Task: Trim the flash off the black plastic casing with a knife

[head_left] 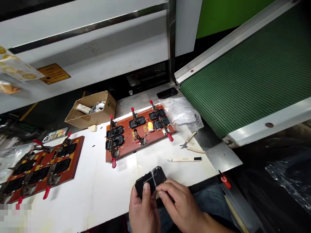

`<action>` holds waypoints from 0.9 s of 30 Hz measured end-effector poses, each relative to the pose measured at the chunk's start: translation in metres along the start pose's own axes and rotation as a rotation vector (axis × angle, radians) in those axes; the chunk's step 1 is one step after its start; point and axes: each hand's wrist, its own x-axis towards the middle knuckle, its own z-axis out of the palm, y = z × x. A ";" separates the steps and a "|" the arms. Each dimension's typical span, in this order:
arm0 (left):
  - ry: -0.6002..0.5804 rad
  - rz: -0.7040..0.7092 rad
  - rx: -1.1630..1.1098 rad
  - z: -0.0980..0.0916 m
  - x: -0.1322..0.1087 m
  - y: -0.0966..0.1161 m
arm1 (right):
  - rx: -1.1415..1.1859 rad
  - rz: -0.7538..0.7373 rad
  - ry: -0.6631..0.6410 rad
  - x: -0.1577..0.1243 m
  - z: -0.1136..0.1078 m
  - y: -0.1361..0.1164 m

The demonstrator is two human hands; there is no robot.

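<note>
My left hand (143, 210) holds a small black rectangular part (150, 181) at the table's near edge, thumb pressed on its top. My right hand (181, 202) pinches the same part from the right, fingers at a thin clear strip that crosses it. Beyond the hands lies a brown fixture board (138, 134) with red-handled toggle clamps and several black parts set in it. A second brown clamp board (41, 166) rests at the left.
Side cutters (191, 145) and a white-handled knife (184, 159) lie right of the board. A clear bag (182, 113), a phone (167, 93) and an open cardboard box (91, 108) sit further back. A green conveyor belt (247, 71) runs along the right.
</note>
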 end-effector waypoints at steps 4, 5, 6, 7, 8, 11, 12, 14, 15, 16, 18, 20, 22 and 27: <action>-0.024 0.052 0.162 -0.003 -0.010 -0.013 | 0.139 0.003 0.040 0.011 -0.005 -0.011; -0.061 0.066 0.222 -0.004 -0.012 -0.015 | 0.172 0.004 0.071 0.014 -0.007 -0.013; -0.104 0.082 0.279 -0.006 -0.013 -0.016 | 0.193 0.012 0.103 0.017 -0.010 -0.016; -0.157 0.094 0.337 -0.007 -0.013 -0.015 | 0.202 0.023 0.128 0.019 -0.013 -0.017; -0.217 0.098 0.399 -0.009 -0.013 -0.013 | 0.203 0.034 0.138 0.022 -0.017 -0.017; -0.407 0.040 0.532 -0.012 -0.008 0.001 | 0.242 0.040 0.073 0.024 -0.029 -0.015; -0.468 0.009 0.538 -0.013 -0.006 0.007 | 0.277 0.039 0.035 0.024 -0.033 -0.013; -0.547 -0.042 0.513 -0.011 -0.002 0.018 | 0.339 0.060 -0.034 0.023 -0.042 -0.011; -0.556 -0.046 0.499 -0.008 -0.001 0.022 | 0.356 0.083 -0.054 0.022 -0.047 -0.010; -0.544 -0.038 0.492 -0.005 -0.001 0.024 | 0.362 0.114 -0.062 0.021 -0.051 -0.011; -0.461 -0.014 0.504 0.004 -0.003 0.027 | 0.364 0.165 -0.044 0.019 -0.060 -0.013; -0.353 0.025 0.476 0.014 -0.006 0.028 | 0.392 0.170 -0.039 0.016 -0.068 -0.014; -0.297 0.082 0.402 0.023 -0.009 0.029 | 0.490 0.206 -0.057 0.009 -0.072 -0.009; -0.407 0.159 0.436 0.036 -0.021 0.038 | 0.907 0.672 -0.095 -0.013 -0.051 0.028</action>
